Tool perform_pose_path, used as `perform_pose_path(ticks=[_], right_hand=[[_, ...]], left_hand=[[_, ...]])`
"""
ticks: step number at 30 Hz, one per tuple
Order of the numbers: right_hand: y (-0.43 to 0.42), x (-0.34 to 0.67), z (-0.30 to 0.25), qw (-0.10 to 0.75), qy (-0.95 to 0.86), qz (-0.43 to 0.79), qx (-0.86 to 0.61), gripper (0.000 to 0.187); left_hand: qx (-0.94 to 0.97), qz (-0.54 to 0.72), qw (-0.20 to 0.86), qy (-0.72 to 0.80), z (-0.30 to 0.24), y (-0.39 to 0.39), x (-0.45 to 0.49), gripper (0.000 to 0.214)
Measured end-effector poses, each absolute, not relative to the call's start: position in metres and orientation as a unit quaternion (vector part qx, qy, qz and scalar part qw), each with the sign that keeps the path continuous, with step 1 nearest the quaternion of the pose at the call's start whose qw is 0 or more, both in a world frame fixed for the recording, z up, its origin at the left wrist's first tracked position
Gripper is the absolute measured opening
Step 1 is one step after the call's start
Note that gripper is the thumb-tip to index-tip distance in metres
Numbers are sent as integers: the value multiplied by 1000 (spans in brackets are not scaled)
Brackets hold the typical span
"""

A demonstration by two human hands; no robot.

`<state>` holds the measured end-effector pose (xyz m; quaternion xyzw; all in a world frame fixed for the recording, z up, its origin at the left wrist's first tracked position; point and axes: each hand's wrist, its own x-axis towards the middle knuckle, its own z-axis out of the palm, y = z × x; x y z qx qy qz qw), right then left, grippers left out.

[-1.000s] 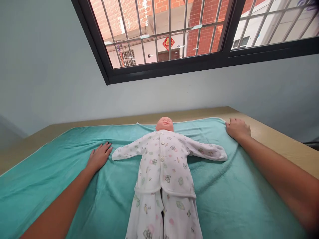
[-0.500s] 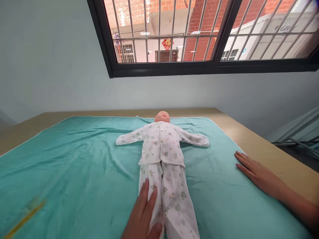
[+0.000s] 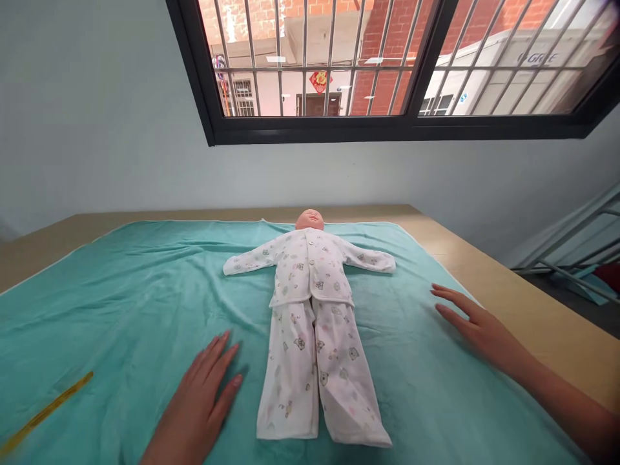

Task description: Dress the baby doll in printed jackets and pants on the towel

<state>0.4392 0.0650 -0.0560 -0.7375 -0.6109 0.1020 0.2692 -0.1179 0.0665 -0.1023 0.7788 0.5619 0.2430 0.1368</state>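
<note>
A baby doll (image 3: 310,219) lies on its back in the middle, head toward the wall. It wears a white printed long-sleeved jacket (image 3: 293,268) with its sleeves spread to both sides, and matching trousers (image 3: 290,374) with the legs side by side. Beneath it is a teal cloth (image 3: 159,310). My left hand (image 3: 201,394) is over the cloth just left of the trousers, fingers extended, holding nothing. To the right of the doll, my right hand (image 3: 477,323) is above the cloth near its right edge, open, with fingers outstretched. The doll's hands and feet are hidden in the clothing.
A yellow strip (image 3: 48,413), perhaps a measuring tape, lies at the lower left. The wooden tabletop (image 3: 465,258) shows around the cloth. Behind it stand a pale wall (image 3: 310,174) and a barred window (image 3: 314,129). A metal frame (image 3: 581,239) is at far right.
My left hand has moved left, off the trouser leg onto the cloth side. My right hand has shifted slightly left, its fingers more spread. The trouser cuffs now show.
</note>
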Motion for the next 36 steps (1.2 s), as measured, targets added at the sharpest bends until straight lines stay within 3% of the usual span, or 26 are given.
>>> perform_pose_path(ticks=[6,13,36], right_hand=[[104,319,-29,402,-683,175,-584,28],[87,238,-34,303,-832,164,-434,13],[69,259,-52,299,-835,234,-397,12]], left_hand=[[773,250,161,560,-60,95,-80,52],[859,237,119,438,-46,97,-12,47],[867,251,115,416,-55,89,-12,42]])
